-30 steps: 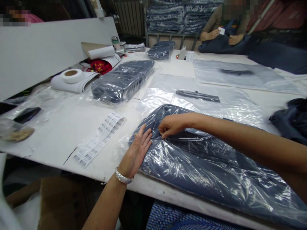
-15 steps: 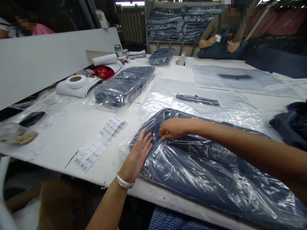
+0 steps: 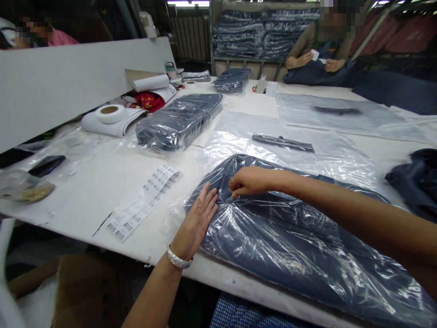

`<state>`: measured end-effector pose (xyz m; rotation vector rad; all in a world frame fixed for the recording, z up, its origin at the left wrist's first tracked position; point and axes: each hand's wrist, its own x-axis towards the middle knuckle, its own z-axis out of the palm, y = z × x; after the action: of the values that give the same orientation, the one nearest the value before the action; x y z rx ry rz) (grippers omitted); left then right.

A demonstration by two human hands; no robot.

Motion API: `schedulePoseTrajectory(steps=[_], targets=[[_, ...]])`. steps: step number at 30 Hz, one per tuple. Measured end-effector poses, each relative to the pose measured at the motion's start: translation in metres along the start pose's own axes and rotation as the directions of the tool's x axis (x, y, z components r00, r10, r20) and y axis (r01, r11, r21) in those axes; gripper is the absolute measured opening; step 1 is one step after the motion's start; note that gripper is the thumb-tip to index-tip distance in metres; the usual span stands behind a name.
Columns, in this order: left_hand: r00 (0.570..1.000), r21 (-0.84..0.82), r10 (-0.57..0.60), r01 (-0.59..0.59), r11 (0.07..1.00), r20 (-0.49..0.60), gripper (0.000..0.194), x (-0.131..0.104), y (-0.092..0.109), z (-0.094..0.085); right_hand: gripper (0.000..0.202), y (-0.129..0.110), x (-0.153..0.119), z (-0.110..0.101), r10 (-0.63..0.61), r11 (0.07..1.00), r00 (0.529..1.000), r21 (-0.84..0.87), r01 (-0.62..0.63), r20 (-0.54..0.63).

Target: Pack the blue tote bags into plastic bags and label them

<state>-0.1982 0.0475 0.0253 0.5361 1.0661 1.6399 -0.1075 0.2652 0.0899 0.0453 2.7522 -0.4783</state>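
A dark blue garment (image 3: 293, 259) lies folded inside a clear plastic bag (image 3: 252, 228) at the table's front edge. My left hand (image 3: 200, 214) rests flat on the bag's left end, with its fingers stretched out. Just right of it, my right hand (image 3: 247, 181) is curled, fingers closed against the upper left part of the bagged garment. What those fingers pinch, if anything, is hidden. Behind the bag lies a flat sheet of clear plastic (image 3: 235, 125) with a dark folded strip (image 3: 283, 142) on top.
Left of my hands is a strip of barcode labels (image 3: 143, 202). Farther back are a bagged dark garment (image 3: 180, 120), a white roll (image 3: 109, 114) and another bagged bundle (image 3: 232, 80). Dark cloth (image 3: 414, 182) lies at right. Across the table, a person (image 3: 316, 54) holds a small white card.
The view has shifted slightly. Both my hands stay at the same spots on the bag. Across the table, the other person's hands have come nearer each other around white pieces.
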Motion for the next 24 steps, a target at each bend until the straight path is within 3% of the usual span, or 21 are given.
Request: schedulePoseTrajectory(steps=[6, 10, 14, 20, 24], targets=[[1.000, 0.016, 0.006, -0.006, 1.000, 0.009, 0.059, 0.000, -0.001, 0.001, 0.016, -0.015, -0.023, 0.001, -0.100, 0.990, 0.994, 0.097, 0.105, -0.048], [1.000, 0.065, -0.001, 0.000, 0.998, 0.027, 0.060, -0.001, 0.001, 0.001, 0.011, -0.029, -0.037, 0.006, -0.097, 0.994, 0.993, 0.039, 0.100, -0.061], [0.999, 0.090, 0.003, -0.006, 0.996, 0.037, 0.061, -0.001, 0.001, 0.002, 0.009, -0.029, -0.044, 0.013, -0.118, 0.993, 0.985, -0.028, 0.116, -0.127], [0.999, 0.102, -0.014, 0.009, 0.995, 0.044, 0.064, 0.000, 0.000, 0.001, 0.018, -0.029, -0.052, 0.025, -0.232, 0.952, 0.947, -0.253, 0.173, -0.224], [0.999, 0.125, -0.012, 0.006, 0.992, 0.047, 0.065, 0.000, -0.002, -0.001, 0.026, -0.034, -0.059, 0.032, -0.291, 0.887, 0.932, -0.427, 0.178, -0.215]])
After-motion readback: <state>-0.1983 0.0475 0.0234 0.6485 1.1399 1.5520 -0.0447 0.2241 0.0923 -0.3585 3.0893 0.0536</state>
